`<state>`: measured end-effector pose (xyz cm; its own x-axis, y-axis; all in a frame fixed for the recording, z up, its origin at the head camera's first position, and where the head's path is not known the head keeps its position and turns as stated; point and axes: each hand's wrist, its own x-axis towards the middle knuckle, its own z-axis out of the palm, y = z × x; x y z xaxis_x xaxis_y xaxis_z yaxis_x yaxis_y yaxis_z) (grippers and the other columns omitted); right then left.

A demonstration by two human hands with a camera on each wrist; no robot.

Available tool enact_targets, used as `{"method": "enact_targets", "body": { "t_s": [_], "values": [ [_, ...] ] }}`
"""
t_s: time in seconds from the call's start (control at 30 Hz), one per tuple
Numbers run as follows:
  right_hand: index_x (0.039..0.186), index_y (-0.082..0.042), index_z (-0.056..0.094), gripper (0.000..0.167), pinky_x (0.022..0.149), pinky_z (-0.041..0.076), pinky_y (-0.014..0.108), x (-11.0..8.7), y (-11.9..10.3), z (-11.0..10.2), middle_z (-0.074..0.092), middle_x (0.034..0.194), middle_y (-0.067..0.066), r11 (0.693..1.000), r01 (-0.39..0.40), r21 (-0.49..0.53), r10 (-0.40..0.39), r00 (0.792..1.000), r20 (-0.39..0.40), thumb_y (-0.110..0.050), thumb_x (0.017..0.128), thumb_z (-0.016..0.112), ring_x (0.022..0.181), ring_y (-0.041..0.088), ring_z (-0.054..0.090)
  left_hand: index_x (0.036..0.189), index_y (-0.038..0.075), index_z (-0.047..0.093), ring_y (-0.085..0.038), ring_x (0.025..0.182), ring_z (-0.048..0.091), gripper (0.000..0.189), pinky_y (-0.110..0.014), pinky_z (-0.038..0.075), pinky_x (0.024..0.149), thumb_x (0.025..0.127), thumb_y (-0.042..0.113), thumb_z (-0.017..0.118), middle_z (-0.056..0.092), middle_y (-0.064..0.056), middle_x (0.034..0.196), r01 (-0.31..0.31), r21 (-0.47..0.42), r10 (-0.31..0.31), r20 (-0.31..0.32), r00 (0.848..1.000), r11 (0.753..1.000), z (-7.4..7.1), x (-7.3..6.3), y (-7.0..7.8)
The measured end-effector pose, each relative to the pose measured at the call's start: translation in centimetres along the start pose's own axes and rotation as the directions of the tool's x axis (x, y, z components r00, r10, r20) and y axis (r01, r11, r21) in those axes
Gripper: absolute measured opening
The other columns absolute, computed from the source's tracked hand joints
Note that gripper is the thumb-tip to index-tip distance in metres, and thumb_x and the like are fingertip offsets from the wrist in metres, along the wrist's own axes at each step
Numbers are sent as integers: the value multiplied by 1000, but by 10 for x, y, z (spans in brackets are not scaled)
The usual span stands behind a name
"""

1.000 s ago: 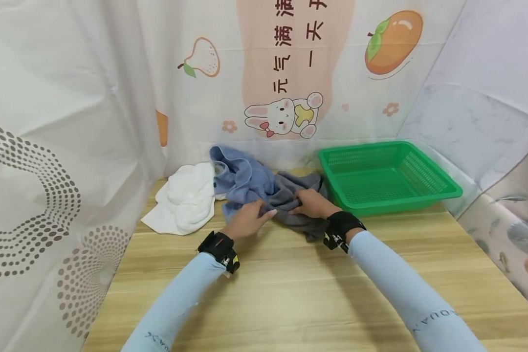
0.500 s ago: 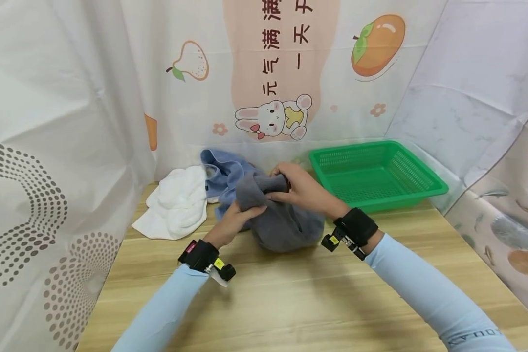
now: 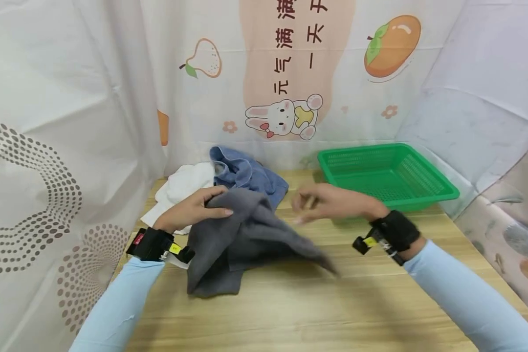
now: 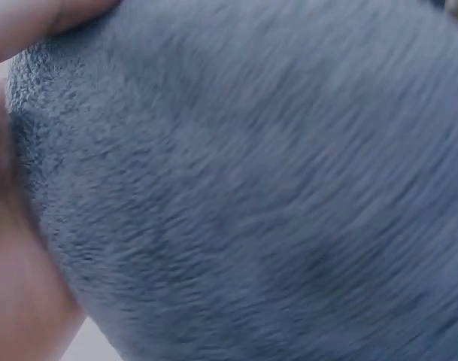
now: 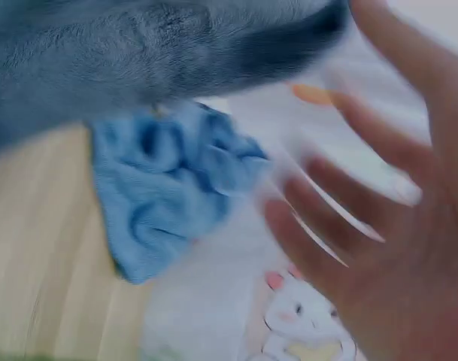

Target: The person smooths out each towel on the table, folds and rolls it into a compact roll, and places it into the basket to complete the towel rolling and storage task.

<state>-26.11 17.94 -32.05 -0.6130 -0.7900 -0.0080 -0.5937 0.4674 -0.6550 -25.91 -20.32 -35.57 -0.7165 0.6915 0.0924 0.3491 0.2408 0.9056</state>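
A grey towel [image 3: 255, 230] hangs in loose folds over the front middle of the table, one corner trailing right and blurred. My left hand [image 3: 191, 211] pinches its upper left edge between thumb and fingers; in the left wrist view the towel's plush surface [image 4: 244, 188] fills most of the picture. To the right of the towel my right hand [image 3: 330, 201] is in the air, apart from the cloth in the head view. The right wrist view shows its blurred fingers [image 5: 319, 210] spread and holding nothing, a grey towel end close by the thumb.
Behind the grey towel lies a crumpled blue towel [image 3: 251, 173], with a white towel [image 3: 185, 183] left of it. A green plastic basket [image 3: 387, 178] stands at the back right. Printed curtains [image 3: 356, 112] border the wooden table [image 3: 317, 303].
Both hands took up the grey towel from beside the basket and raised it. It has moved left and forward, unfolding, and my right hand has let go and swung right.
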Motion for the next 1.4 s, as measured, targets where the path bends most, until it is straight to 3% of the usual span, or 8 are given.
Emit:
{"method": "enact_targets", "body": {
  "t_s": [0.17,0.33,0.47,0.6,0.8,1.0,1.17,1.4],
  "values": [
    [146,-17,53,68,107,43,45,35,2,34,53,147,3,994,105,-40,-108,991,-85,-27,87,86,135,22,49,138,21,62,-21,123,55,37,-37,47,98,104,8,60,59,0,140,-121,48,118,62,991,991,26,15,17],
    [105,-16,62,18,73,47,34,24,-1,42,60,95,0,995,36,93,-23,990,-138,-12,92,74,86,18,56,133,21,67,-18,119,57,45,-40,45,93,98,-4,54,62,2,134,-143,310,185,-110,977,940,32,18,22],
    [94,-14,54,22,69,42,33,8,-4,30,53,87,0,998,31,51,-14,950,-312,-3,90,73,79,18,51,122,12,68,-20,105,60,49,-41,47,87,84,-16,54,66,-4,120,-92,536,239,-212,948,839,29,12,14],
    [96,-15,56,25,67,39,34,-6,-11,13,52,82,-1,992,-7,-128,-43,923,-383,1,90,74,72,17,48,117,8,67,-20,89,56,45,-39,47,79,78,-12,58,66,-4,107,-37,591,186,-194,963,806,26,3,1],
    [122,-22,68,35,72,43,35,-30,-15,0,62,95,-6,986,-43,-160,6,974,-225,-32,91,81,79,15,54,97,11,65,-20,78,43,23,-37,37,72,84,-7,64,50,-3,88,89,474,53,-279,959,876,16,-16,-8],
    [103,-24,74,17,79,48,35,-24,-3,31,64,114,1,999,33,-3,-33,999,13,-39,103,64,91,15,59,103,7,51,-24,88,51,14,-33,44,75,98,3,63,50,-9,96,48,81,-27,-243,970,996,19,-18,16],
    [145,-26,52,58,72,54,34,1,2,66,58,137,2,991,11,132,-16,999,40,-40,93,77,91,17,65,107,8,55,-25,97,55,17,-33,48,80,97,2,68,57,-11,105,-83,2,82,-167,983,997,29,-8,44],
    [101,-24,70,22,81,48,31,-8,4,62,63,96,-5,972,-62,228,51,997,52,-41,91,80,90,10,57,107,13,68,-21,92,61,27,-30,50,80,92,-9,67,66,-1,102,-166,273,236,-247,940,948,13,-7,51]
  ]
}}
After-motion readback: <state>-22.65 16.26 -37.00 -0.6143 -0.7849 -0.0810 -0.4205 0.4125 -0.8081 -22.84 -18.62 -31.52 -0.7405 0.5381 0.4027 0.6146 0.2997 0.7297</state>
